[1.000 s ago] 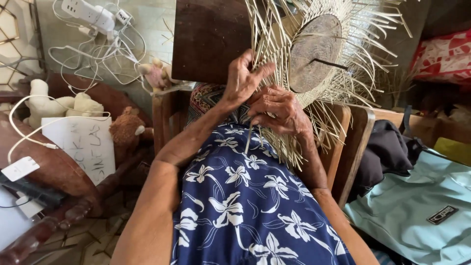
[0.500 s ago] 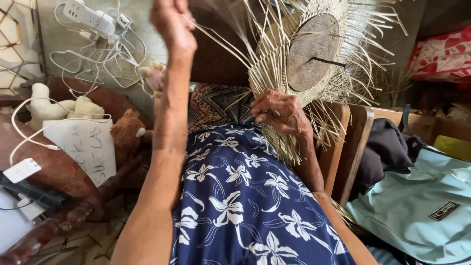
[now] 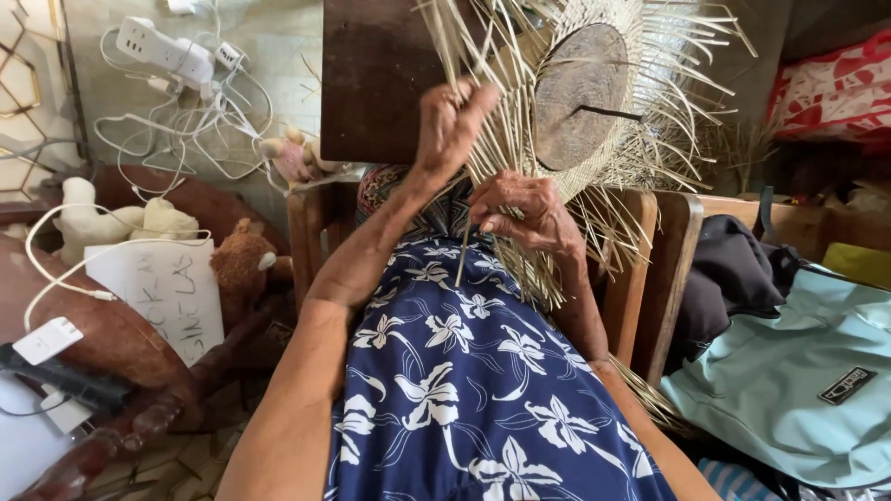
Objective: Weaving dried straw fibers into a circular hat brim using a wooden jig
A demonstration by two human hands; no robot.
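Note:
A half-woven straw hat (image 3: 594,56) sits on a round wooden block (image 3: 580,93), with many loose straw strands fanning out from its edge. My left hand (image 3: 450,125) is raised and pinches a few long strands (image 3: 464,56), pulling them upward. My right hand (image 3: 524,213) grips the woven edge of the hat lower down, just above my lap, fingers closed on the straw. A single strand hangs down from it. My lap is covered by a blue dress with white flowers (image 3: 464,371).
A dark wooden board (image 3: 371,74) stands behind the hat. Wooden chair frame (image 3: 668,269) to the right, a light blue bag (image 3: 798,380) beside it. On the left lie stuffed toys (image 3: 241,264), a white paper sheet (image 3: 172,292), a power strip with white cables (image 3: 167,51).
My left hand went from beside the right hand up high while drawing strands out, then came back down to the hat's edge. The right hand stayed on the weave.

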